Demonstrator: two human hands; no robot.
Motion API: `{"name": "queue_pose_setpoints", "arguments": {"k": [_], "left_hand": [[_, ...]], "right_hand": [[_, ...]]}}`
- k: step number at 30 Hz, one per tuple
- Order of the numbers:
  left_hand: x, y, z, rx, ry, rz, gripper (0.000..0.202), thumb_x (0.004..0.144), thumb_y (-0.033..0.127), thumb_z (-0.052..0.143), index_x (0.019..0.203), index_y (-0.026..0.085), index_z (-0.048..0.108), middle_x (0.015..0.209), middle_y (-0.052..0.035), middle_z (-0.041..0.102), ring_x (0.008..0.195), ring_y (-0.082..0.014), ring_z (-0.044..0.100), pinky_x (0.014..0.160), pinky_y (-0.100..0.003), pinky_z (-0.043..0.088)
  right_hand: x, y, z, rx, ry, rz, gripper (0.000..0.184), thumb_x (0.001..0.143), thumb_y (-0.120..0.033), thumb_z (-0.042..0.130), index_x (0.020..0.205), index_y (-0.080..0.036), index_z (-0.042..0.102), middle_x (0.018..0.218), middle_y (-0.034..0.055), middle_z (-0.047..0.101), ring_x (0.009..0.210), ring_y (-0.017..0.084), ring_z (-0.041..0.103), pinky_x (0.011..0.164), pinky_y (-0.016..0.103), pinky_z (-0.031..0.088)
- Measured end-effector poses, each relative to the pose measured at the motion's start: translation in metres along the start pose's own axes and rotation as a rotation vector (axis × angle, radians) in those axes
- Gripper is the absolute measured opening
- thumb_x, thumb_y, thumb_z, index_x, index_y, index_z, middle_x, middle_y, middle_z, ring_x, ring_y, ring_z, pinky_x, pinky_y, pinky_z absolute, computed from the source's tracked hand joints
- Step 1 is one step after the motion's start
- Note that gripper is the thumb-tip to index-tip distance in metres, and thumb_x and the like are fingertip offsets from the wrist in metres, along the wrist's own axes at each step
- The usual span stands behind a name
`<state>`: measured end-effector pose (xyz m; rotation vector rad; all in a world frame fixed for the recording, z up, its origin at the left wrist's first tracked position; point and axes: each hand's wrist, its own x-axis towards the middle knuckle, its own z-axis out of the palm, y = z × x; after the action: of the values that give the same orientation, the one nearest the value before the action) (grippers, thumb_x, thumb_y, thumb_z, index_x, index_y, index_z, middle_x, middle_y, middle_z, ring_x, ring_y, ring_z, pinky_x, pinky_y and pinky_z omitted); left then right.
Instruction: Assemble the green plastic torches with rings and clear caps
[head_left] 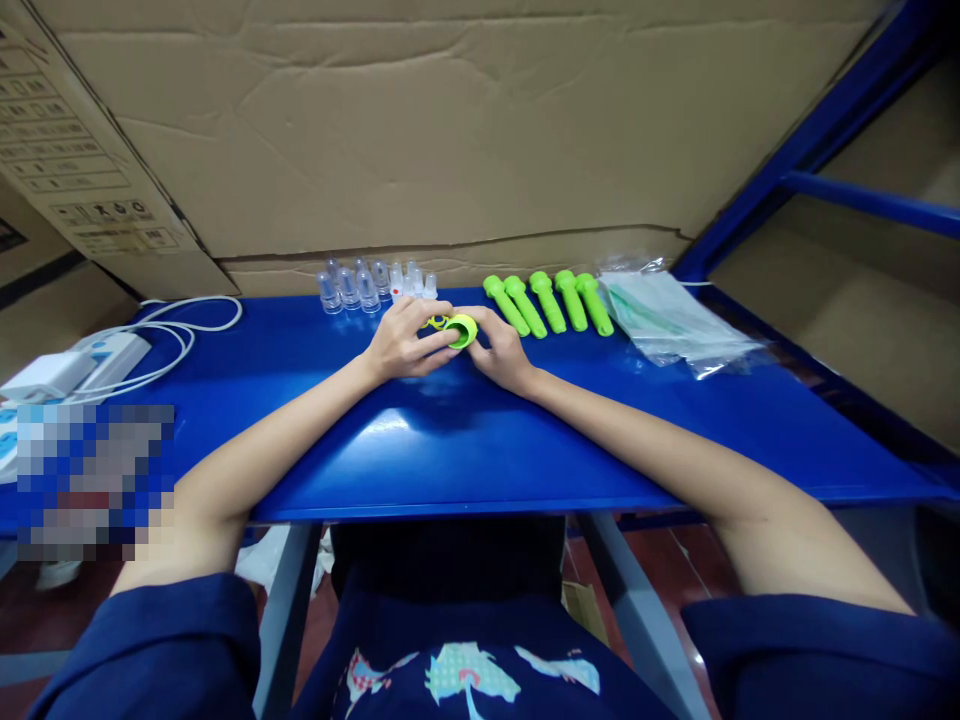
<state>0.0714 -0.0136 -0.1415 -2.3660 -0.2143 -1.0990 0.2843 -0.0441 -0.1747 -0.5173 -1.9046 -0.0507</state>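
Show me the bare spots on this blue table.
Bare: the near strip of the blue table between the forearms; the right front, below the plastic bags; the left, between the white cable and left forearm. Crowded: the back edge, with clear vials, green handles, and the left hand and right hand on a green cap.

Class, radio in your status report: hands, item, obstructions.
Left hand and right hand both grip green ring. Green handles right, clear vials behind; nothing blocking.

- Fingers of the left hand and right hand cover part of the green ring; the yellow piece beside it is too small to tell.
- A pixelated patch hides the left corner of the table.
- The left edge cuts off the white box.
- Print on the carton is unreadable.
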Motion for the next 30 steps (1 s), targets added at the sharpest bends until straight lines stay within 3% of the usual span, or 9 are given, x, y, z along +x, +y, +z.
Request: {"name": "queue_pose_setpoints", "arguments": {"k": [6,12,18,21,24,27,30], "left_hand": [[0.005,0.001,0.0,-0.128,0.005,0.046,0.027,0.101,0.044,0.052,0.102,0.023,0.068,0.119,-0.0126,0.072,0.104,-0.0192,0.067,0.084,-0.035,0.053],[0.013,0.011,-0.001,-0.221,-0.02,-0.089,0.034,0.104,0.044,0.047,0.114,0.018,0.067,0.115,-0.0135,0.075,0.102,-0.0176,0.071,0.091,-0.034,0.058],[0.011,0.004,0.0,-0.111,-0.015,0.108,0.025,0.102,0.036,0.051,0.106,0.019,0.069,0.124,-0.0149,0.073,0.117,-0.0214,0.071,0.091,-0.036,0.062],[0.013,0.004,0.001,-0.053,-0.046,0.123,0.024,0.101,0.033,0.052,0.103,0.016,0.069,0.127,-0.0181,0.071,0.118,-0.0235,0.071,0.091,-0.037,0.063],[0.023,0.016,-0.001,0.029,-0.11,0.054,0.026,0.103,0.027,0.048,0.1,0.012,0.069,0.127,-0.0196,0.07,0.112,-0.0235,0.073,0.09,-0.036,0.064],[0.042,0.041,-0.01,0.151,-0.236,-0.08,0.029,0.103,0.02,0.044,0.101,0.006,0.07,0.121,-0.0204,0.072,0.103,-0.0233,0.076,0.087,-0.034,0.065],[0.062,0.067,-0.023,0.258,-0.381,-0.157,0.032,0.1,0.007,0.04,0.109,-0.001,0.07,0.12,-0.0232,0.071,0.113,-0.0255,0.073,0.097,-0.032,0.062]], "right_hand": [[-0.006,0.0,-0.001,-0.014,-0.017,0.029,0.034,0.101,-0.025,0.049,0.134,-0.026,0.056,0.128,0.0082,0.071,0.121,0.024,0.068,0.103,0.043,0.057],[-0.009,0.001,-0.002,-0.02,-0.036,0.05,0.035,0.102,-0.029,0.048,0.136,-0.027,0.055,0.13,0.008,0.07,0.124,0.024,0.067,0.105,0.045,0.057],[-0.011,0.005,0.0,-0.021,-0.007,0.073,0.034,0.101,-0.028,0.049,0.135,-0.027,0.055,0.13,0.0079,0.07,0.124,0.025,0.067,0.106,0.047,0.056],[-0.012,0.007,0.0,-0.018,0.015,0.13,0.031,0.1,-0.029,0.051,0.13,-0.026,0.056,0.127,0.0081,0.071,0.119,0.025,0.068,0.106,0.048,0.057],[-0.011,0.009,0.001,-0.02,0.064,0.176,0.029,0.099,-0.03,0.053,0.126,-0.024,0.057,0.122,0.0082,0.072,0.114,0.024,0.07,0.102,0.046,0.059],[-0.009,0.005,0.0,-0.003,0.086,0.198,0.029,0.097,-0.03,0.055,0.126,-0.024,0.056,0.122,0.0081,0.072,0.113,0.023,0.07,0.1,0.044,0.06],[-0.005,-0.001,-0.002,0.01,0.094,0.177,0.029,0.096,-0.024,0.056,0.125,-0.025,0.055,0.129,0.0078,0.072,0.121,0.023,0.068,0.106,0.045,0.056]]}}
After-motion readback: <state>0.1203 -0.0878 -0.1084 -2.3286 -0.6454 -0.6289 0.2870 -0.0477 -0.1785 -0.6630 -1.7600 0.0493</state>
